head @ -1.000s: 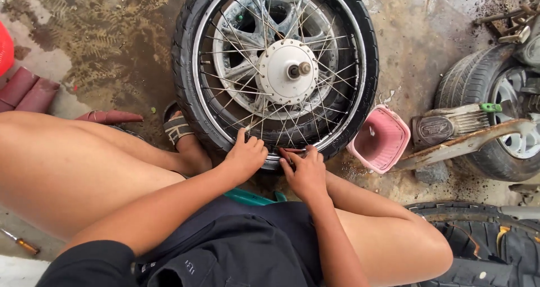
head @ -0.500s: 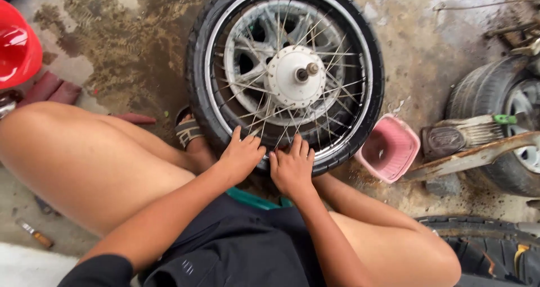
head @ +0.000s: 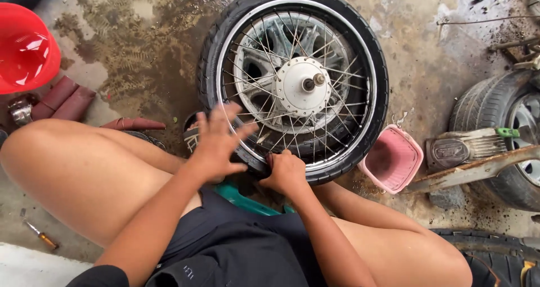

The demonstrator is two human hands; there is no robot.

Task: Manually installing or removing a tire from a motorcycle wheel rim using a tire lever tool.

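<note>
The right hand (head: 286,173) has its grip curled tight on the tyre (head: 378,68) at the wheel's six o'clock edge, fingers hooked over the rubber right beside the rim. The left hand (head: 216,142) is up and off now, fingers spread wide and blurred with motion, hovering over the spokes at about seven o'clock. Half a second ago both palms lay side by side on that lower edge; only the right one stays planted, and the head view has swung so the wheel sits further right.

The spoked wheel (head: 292,84) lies flat on the wet, stained concrete floor (head: 140,51), straight ahead of the person's knees. Black tyre, bright metal rim, thin wire spokes running into a pale hub (head: 301,87) with a short axle stub poking up.

At four o'clock from the wheel, a small pink tub (head: 392,160) just beside the tyre. Further right, another tyre (head: 498,141) with a rusty bar across it. A red bowl-shaped thing (head: 25,48) sits far out at nine o'clock, and a screwdriver (head: 40,236) lies by the left thigh.
</note>
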